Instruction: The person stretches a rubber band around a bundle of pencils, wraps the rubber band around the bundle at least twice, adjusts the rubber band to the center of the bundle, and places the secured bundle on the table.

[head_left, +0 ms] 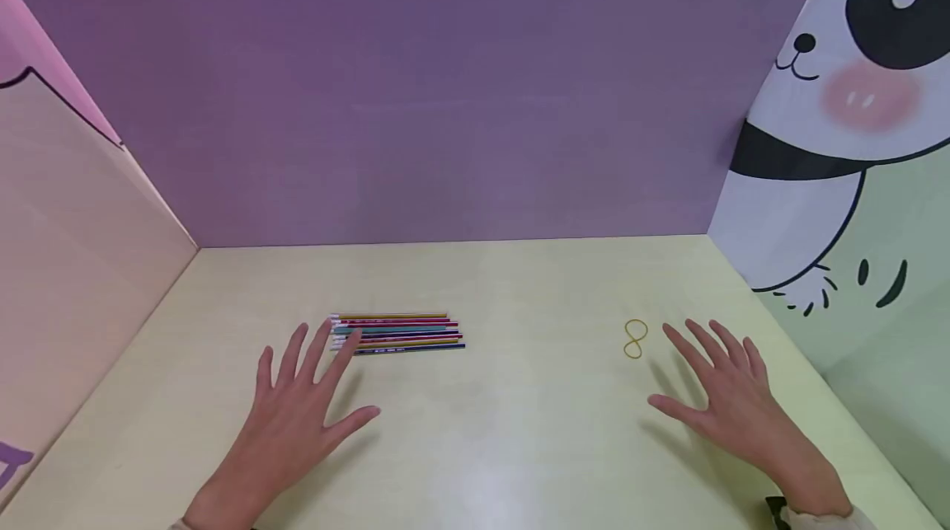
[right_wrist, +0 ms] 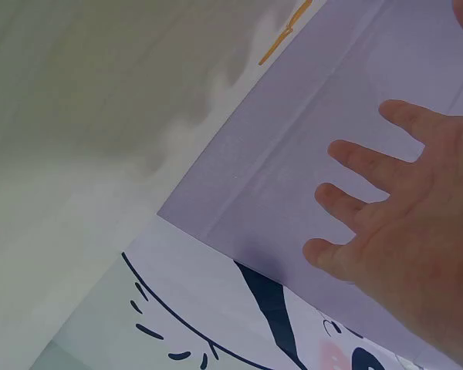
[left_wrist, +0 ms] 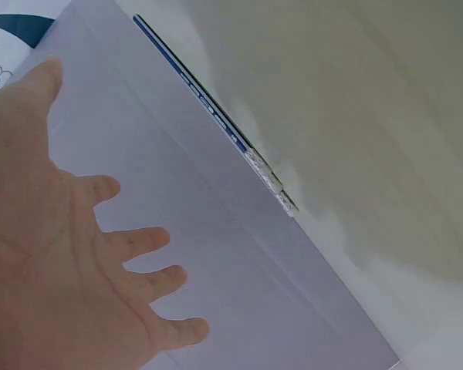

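Nothing gripped, fingers spread on both sides

Left hand (head_left: 294, 423): fingers spread, hovering by a flat row of slim multicoloured pencils (head_left: 411, 332), left of centre on the pale, smooth worktop (head_left: 505, 406). Overlaps their pale ends in head view; left wrist view shows fingers clear of them. Right hand (head_left: 733, 406): fingers spread, just right of a thin yellow band (head_left: 634, 340), probably rubber, lying in a figure eight; not touching. Good pickup likely means squeezing the row from both long sides, since loose pencils may roll, then evening the staggered right ends. Band: best pinched at one loop, untwisted before stretching.
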`<state>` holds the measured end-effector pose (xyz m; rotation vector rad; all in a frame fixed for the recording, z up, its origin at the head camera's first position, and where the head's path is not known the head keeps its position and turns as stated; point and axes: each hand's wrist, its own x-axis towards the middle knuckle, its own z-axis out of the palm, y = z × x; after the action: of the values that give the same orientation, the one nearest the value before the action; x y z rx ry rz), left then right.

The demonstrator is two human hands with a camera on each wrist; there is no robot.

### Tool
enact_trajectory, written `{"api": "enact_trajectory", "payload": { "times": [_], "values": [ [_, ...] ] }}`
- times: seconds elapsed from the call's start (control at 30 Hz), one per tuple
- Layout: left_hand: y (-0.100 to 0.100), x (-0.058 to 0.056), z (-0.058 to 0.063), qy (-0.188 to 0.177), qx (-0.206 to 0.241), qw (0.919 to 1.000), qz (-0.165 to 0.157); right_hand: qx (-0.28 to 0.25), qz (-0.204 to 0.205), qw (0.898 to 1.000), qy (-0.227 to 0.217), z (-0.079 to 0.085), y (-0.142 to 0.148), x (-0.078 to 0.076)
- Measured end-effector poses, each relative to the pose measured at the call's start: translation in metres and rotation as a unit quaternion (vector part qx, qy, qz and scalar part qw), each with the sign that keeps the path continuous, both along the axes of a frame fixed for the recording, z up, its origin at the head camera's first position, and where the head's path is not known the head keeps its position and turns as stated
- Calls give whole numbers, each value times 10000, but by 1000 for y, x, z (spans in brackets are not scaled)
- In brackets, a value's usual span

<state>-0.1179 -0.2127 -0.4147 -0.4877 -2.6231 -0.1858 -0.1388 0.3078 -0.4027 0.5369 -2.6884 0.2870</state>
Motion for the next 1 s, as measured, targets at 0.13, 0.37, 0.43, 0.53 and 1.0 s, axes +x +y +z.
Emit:
{"api": "enact_trajectory", "payload": {
  "times": [0.13,0.37,0.43,0.53,1.0],
  "values": [
    [3,3,2,-335,29,9994,28,34,-21,10000,-63,3,0,-2],
    [8,6,10,-1210,-34,9925,148,-13,-4,9999,-140,5,1,-7],
    [10,9,13,-1459,-63,9892,134,-16,4,9999,-149,5,0,-8],
    [16,16,16,-1965,-57,9805,-79,-20,15,9998,-203,4,-1,-8],
    [25,30,27,-2433,250,9684,-486,-123,53,9991,-396,9,-1,-5]
  ]
}}
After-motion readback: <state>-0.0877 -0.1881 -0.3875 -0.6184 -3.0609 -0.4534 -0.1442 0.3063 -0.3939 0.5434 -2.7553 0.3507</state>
